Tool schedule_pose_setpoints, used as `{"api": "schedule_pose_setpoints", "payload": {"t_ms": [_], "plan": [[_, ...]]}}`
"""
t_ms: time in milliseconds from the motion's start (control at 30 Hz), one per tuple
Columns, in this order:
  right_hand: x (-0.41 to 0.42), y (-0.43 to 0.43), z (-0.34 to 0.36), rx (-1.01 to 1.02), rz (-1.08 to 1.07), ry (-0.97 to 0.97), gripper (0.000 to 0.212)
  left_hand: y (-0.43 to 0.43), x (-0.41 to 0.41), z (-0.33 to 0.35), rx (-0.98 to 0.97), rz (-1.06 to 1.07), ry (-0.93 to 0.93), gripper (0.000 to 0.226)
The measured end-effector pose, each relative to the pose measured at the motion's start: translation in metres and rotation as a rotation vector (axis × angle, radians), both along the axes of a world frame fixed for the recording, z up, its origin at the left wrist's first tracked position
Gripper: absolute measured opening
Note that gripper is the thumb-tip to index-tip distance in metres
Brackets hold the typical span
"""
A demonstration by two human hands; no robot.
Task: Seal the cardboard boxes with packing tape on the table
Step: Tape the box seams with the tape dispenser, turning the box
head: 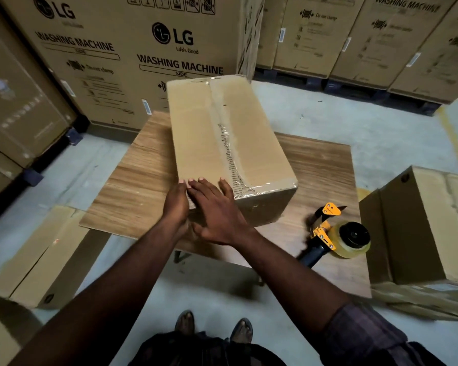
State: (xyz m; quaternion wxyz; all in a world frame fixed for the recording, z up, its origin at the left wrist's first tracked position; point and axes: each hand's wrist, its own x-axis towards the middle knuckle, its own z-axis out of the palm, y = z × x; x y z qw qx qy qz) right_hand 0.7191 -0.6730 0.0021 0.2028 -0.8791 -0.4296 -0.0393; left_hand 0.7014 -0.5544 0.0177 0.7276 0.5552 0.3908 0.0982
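A closed cardboard box (201,133) stands on the wooden table (317,165), with clear packing tape (230,143) running along its top seam and over the near edge. My left hand (176,207) and my right hand (217,210) lie together on the box's near left corner, fingers straight, tips over the top edge. A yellow tape dispenser (336,233) with a roll of clear tape lies on the table to the right of my hands, touched by neither.
Another cardboard box (428,225) sits on the floor stack at the right, close to the table. A flat carton (37,260) lies at the lower left. Tall washing machine cartons (132,48) wall in the back. My feet (212,326) stand on grey floor.
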Motion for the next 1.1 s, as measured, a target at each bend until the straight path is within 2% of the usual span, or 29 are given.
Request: {"api": "schedule_pose_setpoints", "payload": {"t_ms": [67,133,167,233,333,433,533,633,767,900,933,1033,1100], "plan": [[-0.003,-0.011,-0.001,0.063,0.005,-0.013,0.070,-0.007,-0.009,-0.007,-0.101,0.056,-0.001,0.026],[-0.013,-0.017,0.002,0.072,-0.032,-0.055,0.061,-0.012,-0.021,-0.009,-0.082,0.085,-0.002,0.021],[-0.020,-0.015,0.006,0.051,-0.067,-0.099,0.058,-0.010,-0.026,-0.011,-0.011,0.072,0.001,0.022],[-0.039,-0.011,0.012,0.014,-0.128,-0.154,0.051,-0.009,-0.040,-0.016,0.203,0.038,0.022,0.051],[-0.054,-0.017,0.012,0.042,-0.165,-0.099,0.051,-0.017,-0.057,-0.009,0.547,0.000,0.015,0.074],[-0.055,-0.045,0.012,0.044,-0.156,-0.003,0.060,-0.024,-0.061,-0.006,0.911,-0.193,-0.084,0.076],[-0.046,-0.080,0.018,0.071,-0.216,0.072,0.065,-0.019,-0.053,-0.009,1.060,-0.402,-0.065,0.062],[-0.020,-0.116,0.018,0.046,-0.364,0.052,0.068,-0.017,-0.043,-0.012,1.132,-0.583,-0.085,0.054],[0.020,-0.151,0.021,-0.012,-0.557,0.076,0.069,-0.016,-0.030,-0.009,1.128,-0.713,-0.094,0.068],[0.022,-0.130,0.022,-0.076,-0.711,0.046,0.053,0.002,-0.016,-0.008,1.212,-0.726,-0.046,0.065],[0.015,-0.114,0.020,-0.118,-0.731,0.038,0.060,0.013,-0.011,-0.007,1.230,-0.711,-0.020,0.063],[-0.010,-0.074,0.002,-0.223,-0.763,0.141,0.098,0.062,0.005,-0.006,1.252,-0.633,0.091,0.064],[-0.015,-0.067,-0.005,-0.204,-0.794,0.138,0.104,0.105,0.013,-0.004,1.255,-0.546,0.188,0.064]]}}
